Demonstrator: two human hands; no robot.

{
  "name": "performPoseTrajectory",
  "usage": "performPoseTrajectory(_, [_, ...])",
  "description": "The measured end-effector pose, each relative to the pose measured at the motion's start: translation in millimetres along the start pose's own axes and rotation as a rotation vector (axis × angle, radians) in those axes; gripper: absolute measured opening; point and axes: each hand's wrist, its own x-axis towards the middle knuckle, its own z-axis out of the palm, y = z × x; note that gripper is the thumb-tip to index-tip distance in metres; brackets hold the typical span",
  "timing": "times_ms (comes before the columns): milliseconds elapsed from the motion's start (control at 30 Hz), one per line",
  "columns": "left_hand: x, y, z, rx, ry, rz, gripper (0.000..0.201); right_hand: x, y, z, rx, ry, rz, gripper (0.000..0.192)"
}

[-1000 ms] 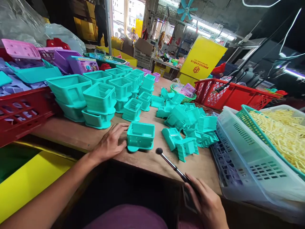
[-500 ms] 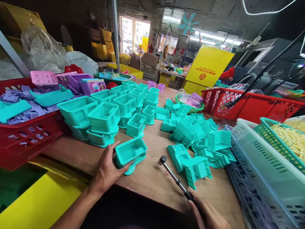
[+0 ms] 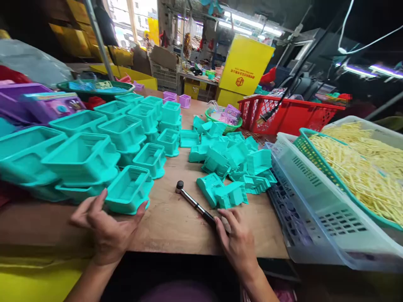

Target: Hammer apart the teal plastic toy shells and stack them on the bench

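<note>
My left hand (image 3: 108, 226) is at the near side of a teal plastic box (image 3: 129, 191), fingers spread and thumb at its front corner. The box is open-topped and stands beside several similar stacked teal boxes (image 3: 82, 157). In my right hand (image 3: 237, 239) is the black handle end of a small hammer (image 3: 197, 205), loosely between thumb and fingers. Its shiny shaft and dark, round head lie low over the wooden table (image 3: 166, 228). Just beyond the right hand is a heap of loose teal plastic parts (image 3: 231, 155).
Nested clear plastic crates (image 3: 310, 188) and a green basket of thin yellow pieces (image 3: 362, 167) bound the right side. Farther back stand a red crate (image 3: 283, 117), a small green basket (image 3: 225, 121) and a yellow carton (image 3: 245, 65). Purple boxes (image 3: 27, 98) are at the left.
The view has swung to the right. The teal box now stands against the stacked ones, and my left hand has loosened from it. My right hand and the hammer are farther forward over the table.
</note>
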Motion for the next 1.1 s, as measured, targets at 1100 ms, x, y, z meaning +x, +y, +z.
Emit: performPoseTrajectory(1100, [110.3,83.5,82.6,-1.446,-0.998,-1.219,0.043,84.8,41.0,2.3,-0.232,-0.171,-0.385,0.028])
